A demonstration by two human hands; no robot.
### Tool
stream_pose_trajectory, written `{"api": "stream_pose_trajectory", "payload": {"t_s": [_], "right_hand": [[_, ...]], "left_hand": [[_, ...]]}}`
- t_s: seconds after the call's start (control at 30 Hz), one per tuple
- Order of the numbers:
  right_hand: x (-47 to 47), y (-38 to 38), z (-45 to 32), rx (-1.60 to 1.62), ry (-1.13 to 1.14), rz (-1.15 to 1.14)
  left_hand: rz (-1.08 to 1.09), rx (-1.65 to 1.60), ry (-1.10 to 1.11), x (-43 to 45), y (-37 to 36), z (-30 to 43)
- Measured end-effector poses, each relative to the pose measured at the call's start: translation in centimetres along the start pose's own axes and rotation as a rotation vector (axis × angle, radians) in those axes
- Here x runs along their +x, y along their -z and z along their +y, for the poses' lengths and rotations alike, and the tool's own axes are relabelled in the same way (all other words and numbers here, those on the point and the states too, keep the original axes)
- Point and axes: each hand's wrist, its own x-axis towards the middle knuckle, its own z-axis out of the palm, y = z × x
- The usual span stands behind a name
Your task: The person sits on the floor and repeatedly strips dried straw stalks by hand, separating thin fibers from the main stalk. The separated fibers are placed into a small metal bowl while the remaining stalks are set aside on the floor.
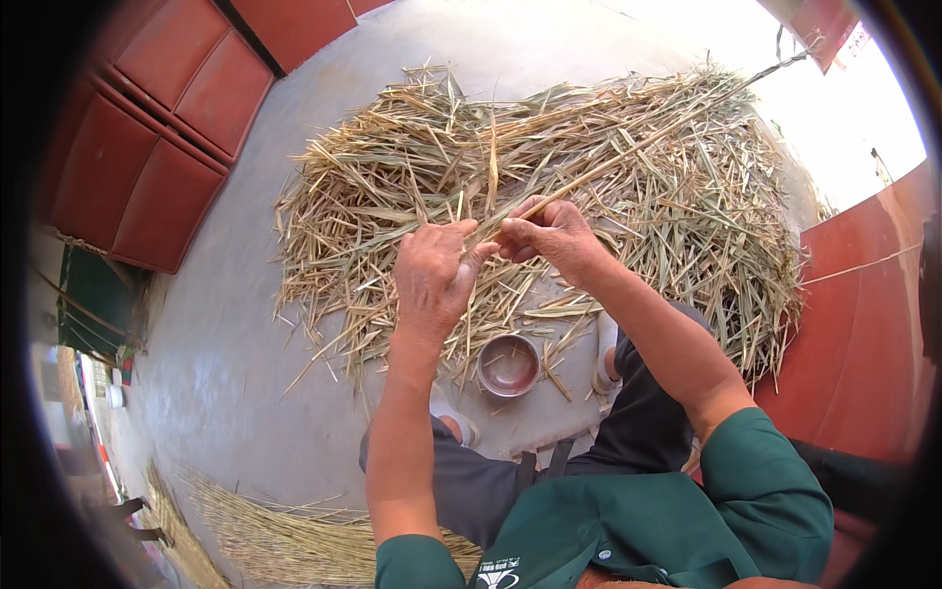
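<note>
My right hand (pixel 552 234) pinches a long, thin dry stalk (pixel 625 152) between thumb and fingers. From there the stalk slants up to the far right, ending in a wispy tip. My left hand (pixel 436 274) is close beside it, back upward, thumb and index finger pointing at the stalk's near end. Whether those fingers grip anything is hidden. Beneath both hands spreads a wide heap of dry straw-like stalks and leaf sheaths (pixel 383 169). A small metal bowl (pixel 508 366) stands on the floor between my feet, with a few bits of straw in it.
Red padded seats (pixel 140 147) stand at the left. A red panel (pixel 861 316) rises at the right, with a cord across it. Behind me at lower left lies a bundle of slender stalks (pixel 294 537) on the grey concrete floor (pixel 221 368).
</note>
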Motion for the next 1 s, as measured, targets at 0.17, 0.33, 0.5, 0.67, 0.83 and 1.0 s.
{"api": "stream_pose_trajectory", "payload": {"t_s": [0.17, 0.33, 0.5, 0.67, 0.83, 1.0], "right_hand": [[0.3, 0.6, -0.1, 0.032, 0.057, 0.049], [0.1, 3.1, -2.8, 0.022, 0.072, 0.136], [0.2, 0.8, -0.9, 0.050, 0.058, 0.054], [-0.2, -1.6, -0.1, 0.046, 0.020, 0.045], [-0.2, -1.1, 0.0, 0.093, -0.059, 0.047], [-0.3, -0.3, -0.7, 0.104, -0.121, 0.112]], "left_hand": [[-0.203, -0.043, 0.152, -0.8, 2.3, -1.4], [-0.308, -0.151, 0.587, -3.0, 7.0, -5.3], [-0.116, -0.239, 0.308, -1.5, 2.9, -2.1], [0.062, -0.059, 0.133, -1.2, -0.1, 0.4], [0.197, -0.112, 0.065, -0.9, -0.1, 0.8], [0.062, -0.045, 0.059, -0.6, 1.1, 1.0]]}}
